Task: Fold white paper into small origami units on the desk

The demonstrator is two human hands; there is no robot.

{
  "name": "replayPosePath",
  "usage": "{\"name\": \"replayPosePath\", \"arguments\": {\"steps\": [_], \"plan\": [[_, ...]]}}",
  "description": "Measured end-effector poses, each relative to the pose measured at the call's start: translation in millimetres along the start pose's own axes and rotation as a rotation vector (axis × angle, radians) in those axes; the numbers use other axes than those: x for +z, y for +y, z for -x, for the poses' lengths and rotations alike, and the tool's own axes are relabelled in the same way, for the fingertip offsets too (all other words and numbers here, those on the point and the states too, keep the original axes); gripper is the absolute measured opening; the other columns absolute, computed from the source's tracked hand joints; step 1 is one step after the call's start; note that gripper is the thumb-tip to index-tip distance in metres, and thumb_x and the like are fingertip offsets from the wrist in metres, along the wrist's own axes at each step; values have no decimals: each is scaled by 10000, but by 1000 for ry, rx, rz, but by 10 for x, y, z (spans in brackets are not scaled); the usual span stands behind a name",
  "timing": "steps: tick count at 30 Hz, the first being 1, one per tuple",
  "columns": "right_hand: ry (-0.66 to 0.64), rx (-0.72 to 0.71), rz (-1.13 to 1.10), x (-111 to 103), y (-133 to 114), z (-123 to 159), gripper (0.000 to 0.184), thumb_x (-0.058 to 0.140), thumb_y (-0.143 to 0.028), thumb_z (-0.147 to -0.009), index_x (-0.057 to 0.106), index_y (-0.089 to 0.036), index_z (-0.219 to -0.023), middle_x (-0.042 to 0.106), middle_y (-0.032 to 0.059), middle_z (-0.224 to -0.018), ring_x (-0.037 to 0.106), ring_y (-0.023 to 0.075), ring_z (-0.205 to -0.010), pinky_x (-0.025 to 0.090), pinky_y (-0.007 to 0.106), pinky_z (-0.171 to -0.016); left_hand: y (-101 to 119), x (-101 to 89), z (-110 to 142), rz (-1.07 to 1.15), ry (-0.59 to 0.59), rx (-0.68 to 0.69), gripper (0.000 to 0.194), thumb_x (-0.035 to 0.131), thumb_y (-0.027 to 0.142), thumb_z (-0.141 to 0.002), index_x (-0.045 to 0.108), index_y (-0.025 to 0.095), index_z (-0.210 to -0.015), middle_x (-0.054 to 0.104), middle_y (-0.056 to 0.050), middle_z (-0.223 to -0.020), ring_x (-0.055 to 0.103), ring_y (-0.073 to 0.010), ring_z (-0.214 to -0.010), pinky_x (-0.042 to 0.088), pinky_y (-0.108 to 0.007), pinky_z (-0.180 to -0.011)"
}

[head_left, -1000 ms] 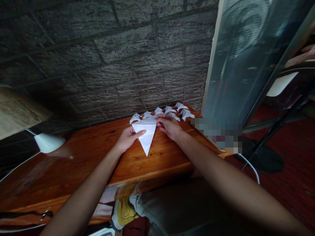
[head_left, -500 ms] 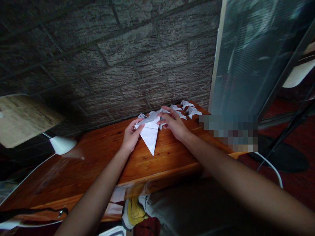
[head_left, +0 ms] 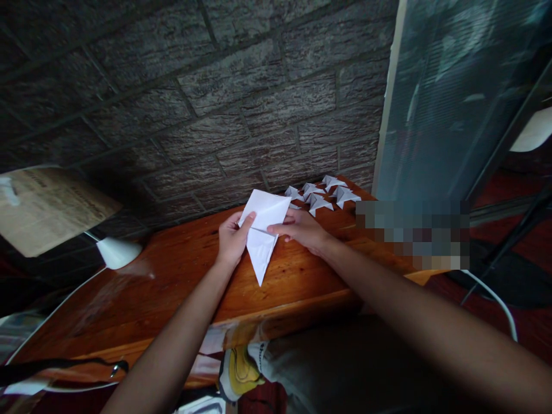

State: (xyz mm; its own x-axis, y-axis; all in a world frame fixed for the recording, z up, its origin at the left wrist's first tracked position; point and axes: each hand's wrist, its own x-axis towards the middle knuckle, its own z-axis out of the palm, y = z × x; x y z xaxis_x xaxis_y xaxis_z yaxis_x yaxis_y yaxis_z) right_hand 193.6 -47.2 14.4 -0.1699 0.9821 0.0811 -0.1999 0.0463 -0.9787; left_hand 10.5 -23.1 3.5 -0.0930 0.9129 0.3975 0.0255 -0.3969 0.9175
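A folded sheet of white paper [head_left: 266,208] is held over the wooden table, its long pointed end hanging toward me and a wider, four-cornered part above. My left hand [head_left: 233,238] grips its left edge, thumb on top and fingers behind. On the right edge, my right hand [head_left: 302,230] pinches the paper near a crosswise crease, thumb in front; its other fingers are partly hidden behind. Several small folded paper pieces [head_left: 319,203] with pointed corners stand beyond my right hand near the wall.
The wooden table [head_left: 181,287] runs along a dark brick wall [head_left: 254,109]. At left stands a lamp with a white base [head_left: 116,253] and brown paper shade [head_left: 52,207]. A glass panel [head_left: 444,109] is at right. Below the table edge shows a yellow-and-grey shoe [head_left: 241,371].
The paper has been tilted up, so its upper part now faces me. My right hand has drawn down from the top to the right edge. The view shifted slightly.
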Motion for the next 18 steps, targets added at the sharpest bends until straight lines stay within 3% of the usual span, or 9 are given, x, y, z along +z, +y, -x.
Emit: {"name": "replayPosePath", "arguments": {"steps": [4, 7, 11, 18], "plan": [[15, -78, -48, 47, 20, -2, 146, 777, -158, -681, 730, -173, -819, 755, 12, -782, 623, 114, -644, 418, 181, -508, 2, 3, 1, -11, -44, 13, 379, 812, 520, -719, 741, 168, -840, 710, -3, -756, 551, -120, -619, 410, -231, -590], [-8, -111, -74, 74, 25, 5, 260, 804, -246, -699, 722, -191, -940, 750, 8, -809, 622, 119, -635, 428, 182, -479, 24, 4, 17, -101, -13, 90, 345, 785, 508, -755, 727, 172, -803, 698, 2, -731, 550, -124, -625, 408, -230, -593], [-8, -68, -65, 89, 45, 12, 417, 890, -251, -593, 697, -185, -957, 737, 9, -762, 597, 124, -575, 421, 194, -436, 70, 21, 54, -191, 11, 191, 318, 767, 487, -782, 714, 174, -791, 712, -6, -765, 574, -134, -672, 434, -235, -630], [50, -58, 2, 57, 135, -62, 181, 785, -212, -694, 724, -172, -860, 716, 14, -699, 520, 96, -492, 344, 195, -395, 34, 25, 17, 31, -1, 53, 346, 844, 475, -696, 702, 177, -796, 713, 10, -743, 569, -114, -619, 428, -229, -600]]}}
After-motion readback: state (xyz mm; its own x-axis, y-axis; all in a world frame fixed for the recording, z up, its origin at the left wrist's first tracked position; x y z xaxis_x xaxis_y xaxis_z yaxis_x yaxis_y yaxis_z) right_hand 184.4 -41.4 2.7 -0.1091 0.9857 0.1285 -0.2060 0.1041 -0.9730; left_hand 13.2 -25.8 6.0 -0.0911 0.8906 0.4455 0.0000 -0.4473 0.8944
